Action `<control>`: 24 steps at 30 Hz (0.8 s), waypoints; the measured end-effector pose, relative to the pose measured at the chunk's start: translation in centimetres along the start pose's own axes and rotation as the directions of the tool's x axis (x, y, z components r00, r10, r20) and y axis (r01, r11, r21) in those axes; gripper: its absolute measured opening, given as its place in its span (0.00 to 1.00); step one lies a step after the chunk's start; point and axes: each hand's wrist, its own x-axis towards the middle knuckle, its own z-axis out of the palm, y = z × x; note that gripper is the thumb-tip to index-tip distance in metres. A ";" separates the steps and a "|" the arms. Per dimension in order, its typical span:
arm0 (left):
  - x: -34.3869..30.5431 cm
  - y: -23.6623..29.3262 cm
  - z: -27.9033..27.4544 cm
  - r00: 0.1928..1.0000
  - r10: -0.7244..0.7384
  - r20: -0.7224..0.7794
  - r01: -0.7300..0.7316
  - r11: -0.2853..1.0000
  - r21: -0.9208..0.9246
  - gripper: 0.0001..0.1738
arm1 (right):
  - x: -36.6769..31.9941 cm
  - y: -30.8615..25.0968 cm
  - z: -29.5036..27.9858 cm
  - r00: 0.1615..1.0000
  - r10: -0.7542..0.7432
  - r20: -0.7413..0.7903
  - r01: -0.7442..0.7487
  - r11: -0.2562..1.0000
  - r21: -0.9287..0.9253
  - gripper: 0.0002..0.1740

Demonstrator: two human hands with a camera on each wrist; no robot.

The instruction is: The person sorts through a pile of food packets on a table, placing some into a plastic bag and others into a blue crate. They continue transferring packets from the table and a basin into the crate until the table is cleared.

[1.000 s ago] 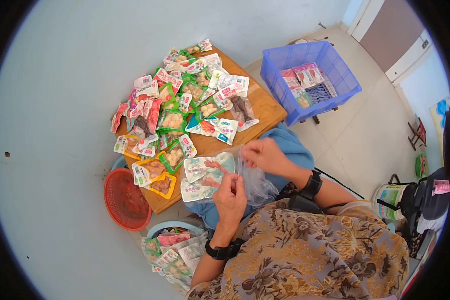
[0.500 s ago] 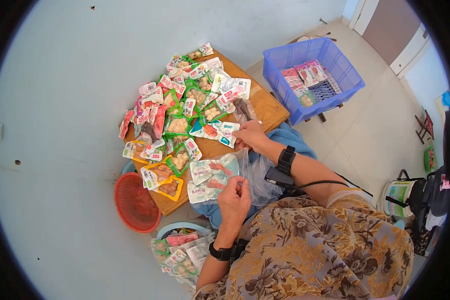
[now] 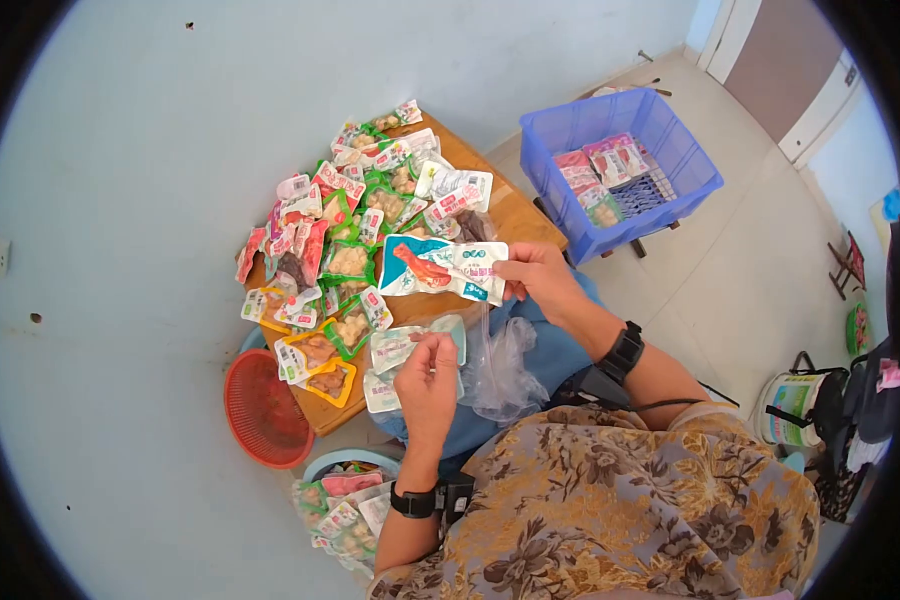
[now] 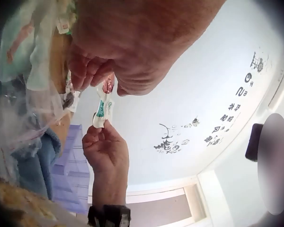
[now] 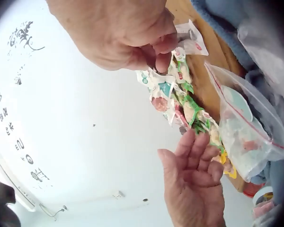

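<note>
At the left of the head view, a red basket (image 3: 270, 410) sits below the edge of the wooden table (image 3: 535, 225); to its right, a basin (image 3: 335, 457) is piled with packets; on the table lie yellow-edged packets (image 3: 315, 352) and, behind them, a heap of green-edged packets (image 3: 348, 260) mixed with red and white ones.

Over the near side of the table is the left hand (image 3: 427, 395), its fingers loosely bent and parted from the thumb, holding nothing; just beside it, a clear bag (image 5: 248, 125) with a red strip along its mouth holds two pale packets (image 3: 395, 350); crumpled clear plastic (image 3: 510, 370) lies to the right on blue cloth (image 3: 560, 330).

Above the table, the white-and-teal packet (image 3: 425, 268) is held out nearly level; the right hand (image 3: 548, 280) pinches its right end between thumb and bent fingers, closed on that end.

Farther right, a blue crate (image 3: 620, 232) holds flat packets; a white bucket (image 3: 785, 405) stands near the far-right side.
</note>
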 end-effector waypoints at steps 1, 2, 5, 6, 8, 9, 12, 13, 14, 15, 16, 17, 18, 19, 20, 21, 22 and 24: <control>0.1 1.0 0.3 0.999 -0.018 0.047 0.023 0.995 -0.096 0.15 | -0.6 -0.3 -0.6 0.999 -0.028 0.047 0.029 0.999 -0.016 0.05; 0.4 1.7 0.6 0.995 -0.032 0.095 0.049 0.981 -0.189 0.18 | -1.2 -0.6 -0.9 0.994 -0.055 0.094 0.058 0.998 -0.030 0.06; 1.1 2.3 2.4 0.992 0.044 0.120 0.000 0.938 -0.346 0.26 | -4.1 -0.3 0.2 0.984 -0.086 0.154 0.065 0.988 0.139 0.07; 1.3 2.9 3.1 0.992 0.044 0.117 0.000 0.937 -0.348 0.26 | -4.9 0.1 0.3 0.984 -0.085 0.156 0.064 0.989 0.136 0.07; 1.3 4.3 3.9 0.989 0.122 0.085 -0.070 0.885 -0.461 0.26 | -6.3 0.7 0.5 0.964 0.002 0.265 -0.043 0.988 0.149 0.10; 1.2 4.3 4.1 0.989 0.121 0.085 -0.068 0.884 -0.463 0.26 | -6.8 0.9 0.4 0.965 0.003 0.264 -0.044 0.988 0.147 0.10; 1.1 4.1 4.1 0.982 0.092 0.166 -0.004 0.885 -0.466 0.24 | -7.9 1.2 0.1 0.920 0.159 0.359 -0.205 0.974 0.093 0.12; 0.9 3.6 4.0 0.975 0.101 0.199 -0.009 0.910 -0.415 0.24 | -8.0 1.4 0.0 0.917 0.168 0.362 -0.215 0.972 0.096 0.11; 0.7 3.3 4.1 0.968 0.104 0.230 -0.014 0.932 -0.362 0.23 | -8.0 1.4 -0.4 0.916 0.175 0.361 -0.223 0.970 0.096 0.11; 0.4 3.2 4.1 0.969 0.095 0.228 -0.006 0.932 -0.362 0.23 | -8.0 1.4 -0.9 0.899 0.215 0.382 -0.212 0.976 -0.049 0.11; -0.1 3.3 4.1 0.962 0.097 0.255 -0.005 0.941 -0.339 0.23 | -7.8 1.3 -1.4 0.880 0.260 0.398 -0.196 0.961 -0.194 0.12; -0.4 3.4 4.0 0.955 0.101 0.278 -0.008 0.948 -0.317 0.22 | -7.4 0.3 -2.3 0.869 0.292 0.399 -0.128 0.912 -0.390 0.14; -0.6 3.4 3.9 0.960 0.090 0.266 0.000 0.948 -0.320 0.22 | -7.1 -1.1 -3.2 0.891 0.195 0.411 0.030 0.876 -0.482 0.16; -0.8 3.3 3.8 0.957 0.094 0.273 -0.010 0.956 -0.292 0.21 | -6.9 -2.2 -4.2 0.894 0.097 0.437 0.186 0.807 -0.561 0.18; -1.1 3.3 3.7 0.955 0.094 0.283 -0.017 0.965 -0.263 0.20 | -6.7 -2.7 -5.3 0.925 0.015 0.381 0.154 0.899 -0.410 0.20; -1.5 3.8 3.7 0.954 0.061 0.292 0.028 0.957 -0.290 0.19 | -6.6 -3.0 -6.1 0.951 -0.051 0.304 0.129 0.961 -0.243 0.21; -1.7 3.8 3.5 0.958 0.048 0.282 0.039 0.955 -0.293 0.19 | -7.0 -3.9 -6.3 0.961 -0.068 0.268 0.123 0.974 -0.192 0.22; -1.9 3.6 3.3 0.899 -0.013 0.438 0.012 1.000 0.005 0.21 | -7.3 -5.1 -7.0 0.970 -0.070 0.234 0.105 0.984 -0.143 0.23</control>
